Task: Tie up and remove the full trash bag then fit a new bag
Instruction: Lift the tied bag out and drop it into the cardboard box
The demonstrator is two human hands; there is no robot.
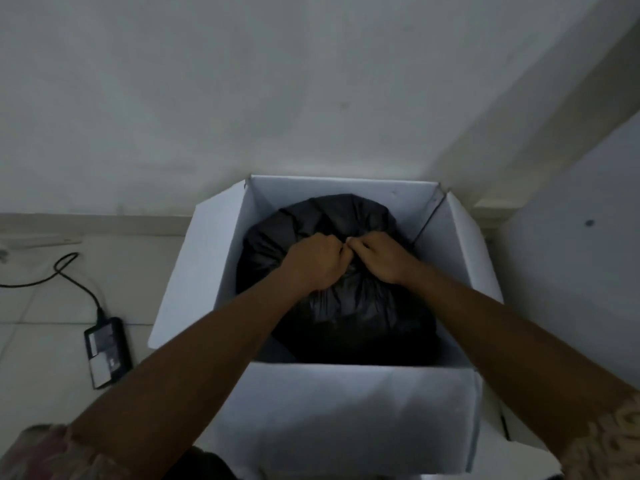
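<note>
because the bag (346, 299) has to be closed before it can be lifted out, both hands are held together over its top, near the middle of the box (346, 403). the left hand (317, 263) is clenched on gathered black plastic, and the right hand (379, 259) is clenched on plastic just beside it, knuckles nearly touching; the grip looks like that used for drawing a knot tight, though the knot itself is hidden between the fists and cannot be made out. the plastic is pulled into creases that run up toward the fists, which suggests the neck is being kept taut so the fill is not spilled.

the bag is seated inside the box and bulges close to its walls; what is in the bag cannot be seen. the box is white, its flaps folded outward so the opening is left free, and it is set against the wall (277, 81). nothing else is seen inside the box. a dark adapter (107, 351) with a cable (74, 282) lies on the floor, well apart to the left of the box. no new bag is in view, so the tying step is judged to be in hand, with removal and refitting not yet done.
</note>
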